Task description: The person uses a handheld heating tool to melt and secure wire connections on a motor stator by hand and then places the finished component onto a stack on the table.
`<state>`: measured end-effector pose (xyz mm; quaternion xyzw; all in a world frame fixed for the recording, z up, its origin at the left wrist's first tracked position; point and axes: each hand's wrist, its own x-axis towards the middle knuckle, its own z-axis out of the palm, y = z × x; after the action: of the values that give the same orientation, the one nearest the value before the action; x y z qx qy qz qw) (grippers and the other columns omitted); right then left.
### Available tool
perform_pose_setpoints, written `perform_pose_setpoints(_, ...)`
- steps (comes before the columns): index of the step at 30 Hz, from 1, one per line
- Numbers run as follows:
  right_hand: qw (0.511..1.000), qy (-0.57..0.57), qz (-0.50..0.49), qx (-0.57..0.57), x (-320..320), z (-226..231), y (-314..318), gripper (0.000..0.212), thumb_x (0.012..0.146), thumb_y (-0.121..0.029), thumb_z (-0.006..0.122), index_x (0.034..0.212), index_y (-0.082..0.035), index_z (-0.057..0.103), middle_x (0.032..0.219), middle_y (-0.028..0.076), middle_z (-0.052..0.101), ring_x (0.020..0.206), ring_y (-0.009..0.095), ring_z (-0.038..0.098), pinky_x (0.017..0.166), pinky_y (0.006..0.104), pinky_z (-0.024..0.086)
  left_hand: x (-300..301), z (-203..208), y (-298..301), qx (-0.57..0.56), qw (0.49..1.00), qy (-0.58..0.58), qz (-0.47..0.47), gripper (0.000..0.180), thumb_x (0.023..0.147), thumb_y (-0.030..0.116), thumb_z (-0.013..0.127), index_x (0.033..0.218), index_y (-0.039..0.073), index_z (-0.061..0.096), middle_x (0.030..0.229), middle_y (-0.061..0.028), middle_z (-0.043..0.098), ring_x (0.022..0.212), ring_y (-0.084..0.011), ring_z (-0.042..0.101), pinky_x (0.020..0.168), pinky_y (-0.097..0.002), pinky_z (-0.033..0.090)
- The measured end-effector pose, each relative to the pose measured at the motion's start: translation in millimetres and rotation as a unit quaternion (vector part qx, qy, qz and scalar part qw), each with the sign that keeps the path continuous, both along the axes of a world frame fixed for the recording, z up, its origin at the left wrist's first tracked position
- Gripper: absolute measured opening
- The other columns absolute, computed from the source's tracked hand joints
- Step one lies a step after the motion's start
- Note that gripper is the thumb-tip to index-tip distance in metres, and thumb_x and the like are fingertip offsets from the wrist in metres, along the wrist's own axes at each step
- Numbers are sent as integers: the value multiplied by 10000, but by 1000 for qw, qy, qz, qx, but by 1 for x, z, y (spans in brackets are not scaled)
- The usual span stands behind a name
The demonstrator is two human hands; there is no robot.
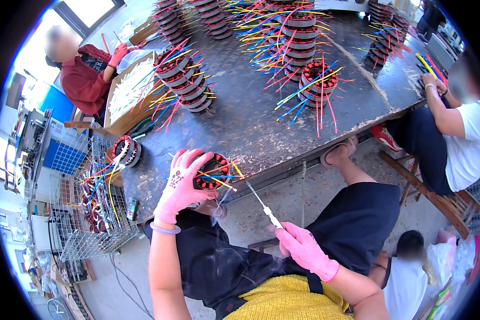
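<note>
My left hand (182,184), in a pink glove, is closed around a motor stator (222,164) at the table's front edge. Red windings line the stator's ring, and red, yellow and blue wire leads (237,169) stick out from it to the right. My right hand (306,252), also in a pink glove, grips a soldering iron (271,214) with a white handle. The iron's thin metal tip points up and left, close to the wire ends; whether it touches them I cannot tell. Thin smoke drifts below the stator.
Stacks of stators (298,48) with coloured leads stand across the dark metal table (240,114). A single stator (127,151) sits at the left corner, beside a wire basket (98,240). A cardboard box (136,109) holds white pieces. Other people sit left and right.
</note>
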<state>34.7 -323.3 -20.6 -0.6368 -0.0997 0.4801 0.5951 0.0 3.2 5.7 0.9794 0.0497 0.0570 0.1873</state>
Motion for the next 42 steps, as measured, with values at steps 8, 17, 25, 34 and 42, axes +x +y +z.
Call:
perform_pose_setpoints(8, 1000, -14, 4, -6, 1, 4, 0, 370, 1051, -277, 499, 1238, 23, 609, 716, 2, 524, 629, 73, 494, 596, 273, 429, 0, -1, 0, 8, 1000, -10, -2, 941, 537, 290, 922, 1392, 165, 549, 1392, -127, 502, 1377, -443, 357, 1188, -533, 284)
perform_pose_setpoints(17, 1000, 15, -13, 20, -2, -5, -2, 357, 1051, -274, 502, 1233, 14, 608, 709, 12, 531, 619, 79, 502, 592, 276, 434, 1, 0, 3, 16, 1000, -18, -19, 934, 541, 294, 913, 1389, 132, 555, 1385, -136, 524, 1372, -374, 408, 1209, -516, 253)
perform_pose_setpoints(25, 999, -38, 18, 0, 2, 2, -1, 358, 1052, -280, 495, 1227, 13, 606, 711, 28, 548, 614, 91, 517, 595, 284, 443, 2, -4, 5, 15, 999, -29, -30, 939, 551, 348, 902, 1391, 117, 552, 1386, -143, 533, 1373, -352, 425, 1220, -511, 229)
perform_pose_setpoints(34, 1000, -14, 6, 0, -1, -2, -2, 370, 1047, -288, 504, 1225, 19, 609, 715, 26, 543, 618, 87, 512, 595, 282, 439, 3, 1, 6, 9, 999, -10, -37, 918, 574, 310, 895, 1402, 127, 543, 1417, -133, 524, 1394, -320, 419, 1231, -507, 211)
perform_pose_setpoints(42, 997, -64, 37, -16, 4, 10, -1, 378, 1053, -300, 475, 1209, 20, 602, 695, 38, 539, 612, 101, 512, 592, 296, 435, 3, 3, 2, 1, 1000, -1, -26, 917, 565, 259, 892, 1401, 111, 546, 1448, -118, 512, 1419, -334, 385, 1235, -493, 206)
